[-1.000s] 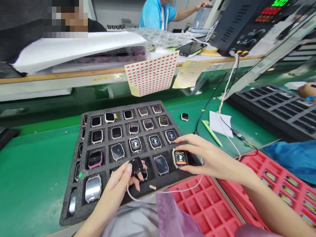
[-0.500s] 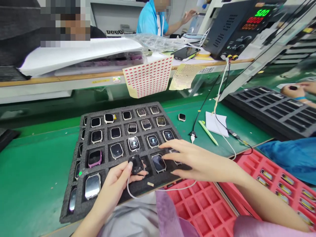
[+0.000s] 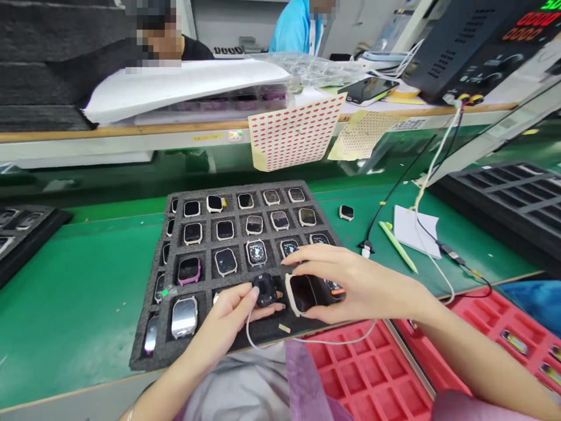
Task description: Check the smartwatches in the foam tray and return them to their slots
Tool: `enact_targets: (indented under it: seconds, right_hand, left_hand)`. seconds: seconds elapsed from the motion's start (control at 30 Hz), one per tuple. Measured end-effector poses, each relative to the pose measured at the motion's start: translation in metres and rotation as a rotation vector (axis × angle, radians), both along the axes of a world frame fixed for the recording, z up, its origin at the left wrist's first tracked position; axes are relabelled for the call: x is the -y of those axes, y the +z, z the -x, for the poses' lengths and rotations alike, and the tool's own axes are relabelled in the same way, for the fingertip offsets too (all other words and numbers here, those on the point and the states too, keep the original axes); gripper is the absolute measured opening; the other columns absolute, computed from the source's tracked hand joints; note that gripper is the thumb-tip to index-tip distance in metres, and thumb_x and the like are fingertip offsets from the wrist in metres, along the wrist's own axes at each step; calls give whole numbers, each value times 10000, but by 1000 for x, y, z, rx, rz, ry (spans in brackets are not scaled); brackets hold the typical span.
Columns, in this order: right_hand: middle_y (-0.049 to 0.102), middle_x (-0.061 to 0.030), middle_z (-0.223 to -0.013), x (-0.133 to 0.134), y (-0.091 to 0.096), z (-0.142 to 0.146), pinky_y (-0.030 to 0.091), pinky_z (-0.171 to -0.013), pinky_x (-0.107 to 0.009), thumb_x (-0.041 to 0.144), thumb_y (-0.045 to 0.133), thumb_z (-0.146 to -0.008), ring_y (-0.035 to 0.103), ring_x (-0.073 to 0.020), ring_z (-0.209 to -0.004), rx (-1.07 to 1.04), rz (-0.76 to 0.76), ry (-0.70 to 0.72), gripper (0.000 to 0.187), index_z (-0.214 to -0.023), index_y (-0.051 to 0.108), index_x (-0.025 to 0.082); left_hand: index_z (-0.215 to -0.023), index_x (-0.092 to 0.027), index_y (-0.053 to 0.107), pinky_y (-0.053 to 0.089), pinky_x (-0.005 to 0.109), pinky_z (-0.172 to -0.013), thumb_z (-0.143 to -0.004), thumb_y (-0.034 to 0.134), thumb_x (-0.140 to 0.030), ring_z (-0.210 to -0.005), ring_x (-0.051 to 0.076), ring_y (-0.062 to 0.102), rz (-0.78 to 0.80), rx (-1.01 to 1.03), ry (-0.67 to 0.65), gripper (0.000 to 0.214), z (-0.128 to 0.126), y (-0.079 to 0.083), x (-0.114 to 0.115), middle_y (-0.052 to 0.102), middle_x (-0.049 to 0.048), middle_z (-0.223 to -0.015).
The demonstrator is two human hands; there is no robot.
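My left hand (image 3: 239, 307) pinches a small black square device (image 3: 265, 291) with a white cable (image 3: 249, 334) running from it, above the front edge of the grey foam tray (image 3: 205, 257). Beside it, my right hand (image 3: 346, 283) grips a smartwatch (image 3: 302, 293) with a pale case and dark screen, thumb below and fingers above. The watch seems lifted out of the front row; a lit watch (image 3: 333, 287) shows partly behind my fingers. Several strapless watches sit in the tray's pockets. Among them are a watch with a lit dial (image 3: 256, 252) and a purple-cased one (image 3: 189, 271).
Right of the tray lie a single watch (image 3: 346, 212), a black cable plug (image 3: 365, 248), a green pen (image 3: 398, 247) and white paper (image 3: 416, 231). Red trays (image 3: 368, 365) are at the front right. A power supply (image 3: 477, 52) stands on the shelf. People sit beyond.
My right hand has closed on the front-row watch and raised it toward my left hand. The left hand keeps the black device. The view has shifted to the left.
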State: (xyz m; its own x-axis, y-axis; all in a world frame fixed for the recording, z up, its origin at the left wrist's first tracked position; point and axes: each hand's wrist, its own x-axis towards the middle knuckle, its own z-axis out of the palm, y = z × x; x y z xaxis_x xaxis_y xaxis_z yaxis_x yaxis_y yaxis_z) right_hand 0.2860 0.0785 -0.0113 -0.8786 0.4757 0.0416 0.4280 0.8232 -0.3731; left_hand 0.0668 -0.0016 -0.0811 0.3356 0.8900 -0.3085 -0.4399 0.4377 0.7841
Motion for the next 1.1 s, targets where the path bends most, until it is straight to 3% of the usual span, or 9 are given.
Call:
enact_targets:
  seconds: [0.1,0.3,0.5,0.63,0.73,0.9,1.1]
  right_hand:
    - [597,-102,-1207,1,3,17,441,-975,-340,262,715,-761,551,-235,-1109,-116,20,57,342,-1064,627,128]
    - [665,-122,-1006,-2,-10,52,501,-863,-399,241,694,-783,612,-263,-976,-131,-26,108,250,-994,621,129]
    - [667,-140,-1005,2,-14,49,514,-846,-411,200,654,-811,616,-277,-972,-136,-68,98,237,-1020,598,106]
    - [665,-142,-1026,2,-17,48,531,-812,-394,193,686,-781,629,-278,-950,-143,-65,27,267,-1014,591,103]
    - [662,-133,-1042,1,-17,48,521,-833,-387,206,695,-792,625,-272,-965,-119,-52,57,270,-1023,592,110]
    - [662,-131,-1016,4,-19,51,514,-829,-375,206,709,-794,630,-265,-949,-128,-38,70,288,-1037,594,103]
    - [652,-113,-1017,6,-33,50,504,-798,-347,268,697,-824,625,-229,-916,-256,5,74,353,-1105,561,104]
  left_hand:
    - [-981,-129,691,478,380,-968,-883,595,-318,-1002,235,637,-12,45,2,233,0,-1,0,696,83,-1020]
    - [-1016,-122,671,486,373,-915,-909,529,-397,-977,233,615,-14,58,103,327,2,-2,2,687,78,-954]
    - [-1075,-158,631,476,293,-911,-835,656,-246,-978,196,624,-145,-103,36,256,1,2,0,690,66,-1047]
    - [-1048,-160,619,488,287,-893,-837,647,-241,-972,189,627,-132,-104,51,228,-2,0,0,688,67,-1047]
    - [-1058,-161,619,481,277,-900,-832,651,-240,-971,177,622,-129,-125,41,242,-2,-1,1,688,58,-1028]
    - [-953,-137,642,509,268,-805,-817,669,-252,-786,151,629,-108,-168,40,180,-1,0,0,687,39,-854]
    - [-1045,-131,650,505,274,-795,-857,620,-235,-858,181,641,-137,-100,42,216,2,0,-1,703,70,-937]
